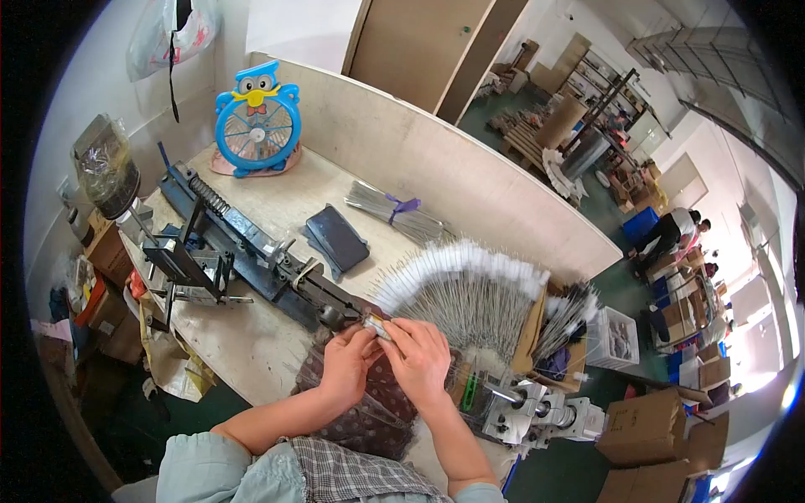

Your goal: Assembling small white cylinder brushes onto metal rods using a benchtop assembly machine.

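My left hand point(346, 365) and my right hand point(418, 359) meet at the near end of a long metal bench fixture point(251, 239) with a coil spring. Between their fingertips is a small whitish piece point(377, 326), too small to name, pinched by both hands. Fingers on both sides are closed on it, close to the fixture's tip. Just beyond my right hand, a wide fan of thin metal wire stems with white brush tips point(470, 281) lies on the bench. Under my forearms a dark polka-dot cloth point(369, 423) spreads.
On the bench stand a blue cartoon-shaped fan point(257, 126), a dark flat case point(337, 237) and a wire bundle with a purple tie point(402, 210). A white motor-like machine point(537, 412) sits at right. Cardboard boxes point(641, 436) and a white crate point(612, 339) are beyond.
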A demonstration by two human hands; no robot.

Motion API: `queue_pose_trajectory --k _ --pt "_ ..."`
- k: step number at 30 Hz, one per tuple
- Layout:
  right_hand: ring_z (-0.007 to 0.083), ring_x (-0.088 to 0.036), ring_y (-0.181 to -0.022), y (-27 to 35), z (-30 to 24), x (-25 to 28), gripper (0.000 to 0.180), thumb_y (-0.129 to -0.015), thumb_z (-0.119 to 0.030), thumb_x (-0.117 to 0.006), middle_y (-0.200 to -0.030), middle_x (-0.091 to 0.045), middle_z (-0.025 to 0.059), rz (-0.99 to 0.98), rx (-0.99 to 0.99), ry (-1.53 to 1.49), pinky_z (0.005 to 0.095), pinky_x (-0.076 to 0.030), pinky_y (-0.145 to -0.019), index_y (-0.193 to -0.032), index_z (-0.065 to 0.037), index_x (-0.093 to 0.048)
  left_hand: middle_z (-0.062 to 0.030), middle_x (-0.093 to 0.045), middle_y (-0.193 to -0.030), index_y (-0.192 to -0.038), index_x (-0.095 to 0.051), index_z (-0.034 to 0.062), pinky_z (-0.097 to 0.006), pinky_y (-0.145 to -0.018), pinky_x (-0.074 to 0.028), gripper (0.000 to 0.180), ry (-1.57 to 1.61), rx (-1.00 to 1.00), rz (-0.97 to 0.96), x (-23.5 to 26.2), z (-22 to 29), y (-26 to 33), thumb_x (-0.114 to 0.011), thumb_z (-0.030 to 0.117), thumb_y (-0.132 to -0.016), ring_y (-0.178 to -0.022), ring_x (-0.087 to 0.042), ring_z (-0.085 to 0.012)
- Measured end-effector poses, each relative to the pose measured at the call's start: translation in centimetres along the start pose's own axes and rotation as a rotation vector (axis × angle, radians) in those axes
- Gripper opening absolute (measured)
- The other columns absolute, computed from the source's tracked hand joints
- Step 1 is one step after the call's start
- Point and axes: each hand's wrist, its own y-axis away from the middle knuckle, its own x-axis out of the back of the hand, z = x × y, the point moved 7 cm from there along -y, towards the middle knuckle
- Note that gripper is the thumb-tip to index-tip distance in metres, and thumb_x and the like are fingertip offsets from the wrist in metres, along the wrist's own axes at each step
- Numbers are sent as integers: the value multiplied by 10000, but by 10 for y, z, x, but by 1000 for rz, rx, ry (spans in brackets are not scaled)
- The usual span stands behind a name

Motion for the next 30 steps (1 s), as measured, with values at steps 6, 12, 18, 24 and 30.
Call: queue_pose_trajectory --k 6,12,18,24,30 --pt "214 -594 -898 -1 2 7 253 -698 -177 -738 -956 -642 11 -12 37 56 338 -447 -758 -938 -104 -700 -23 -575 -824 -892 -553 35 -300 -770 -458 68 -84 -30 32 -6 0 2 -562 102 -887 -750 -560 -116" --pt "211 -590 -926 -4 -3 16 267 -695 -187 -745 -965 -640 14 9 22 35 340 -437 -779 -942 -98 -699 -12 -542 -783 -895 -534 53 -329 -773 -456 103 -136 -23 33 -3 0 -2 -540 156 -907 -799 -563 -131" --pt "235 -576 -869 9 6 13 245 -700 -148 -730 -868 -634 43 -137 -34 138 356 -438 -760 -925 -66 -679 -58 -513 -877 -973 -494 57 -369 -838 -448 409 11 -11 39 -1 6 5 -424 460 -946 -878 -546 -204" --pt "236 -546 -887 21 6 12 192 -740 -129 -682 -835 -594 54 -118 -74 43 377 -439 -764 -917 -59 -656 -106 -470 -1034 -1173 -393 -26 -366 -865 -446 677 -144 28 20 -2 7 11 -321 602 -931 -948 -508 -203" --pt "265 -572 -888 16 8 34 179 -737 -77 -681 -838 -629 84 -70 -85 -52 363 -457 -780 -913 -45 -664 -159 -459 -1295 -1374 -264 -59 -348 -952 -399 727 -185 44 12 3 6 10 -292 539 -963 -1114 -500 -230"
